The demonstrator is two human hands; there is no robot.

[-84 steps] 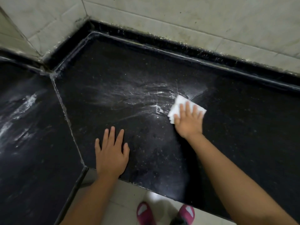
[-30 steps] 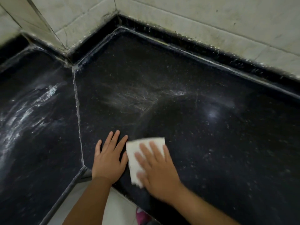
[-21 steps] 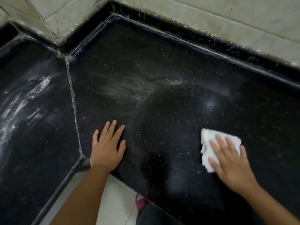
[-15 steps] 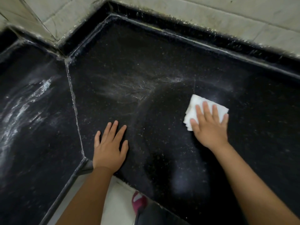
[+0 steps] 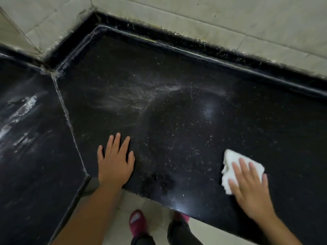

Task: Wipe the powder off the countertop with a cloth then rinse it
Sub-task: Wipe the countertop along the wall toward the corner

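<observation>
Right hand flat on the cloth, fingers straight and spread, pressing it onto the worktop; grip released, nothing curled around the cloth. Cloth is white, folded, bunched at its left edge, lying near the front right of the worktop, partly covered by the fingers. Left hand flat on the worktop too, palm down, fingers straight and slightly apart, grip released, holding nothing. It sits at the front edge, just right of the seam between the two dark slabs, well apart from the cloth.

Worktop is black, speckled, glossy. Faint powder streaks fan out behind the left hand, in the middle of the right slab; fine specks scattered between the two hands. Heavier white powder smears on the left slab. A light glare spot sits right of the streaks.

Behind the worktop a black raised rim runs along pale wall tiles, meeting in a corner at upper left. Below the front edge, pale floor and two pink-red shoes, with dark trouser legs above them.
</observation>
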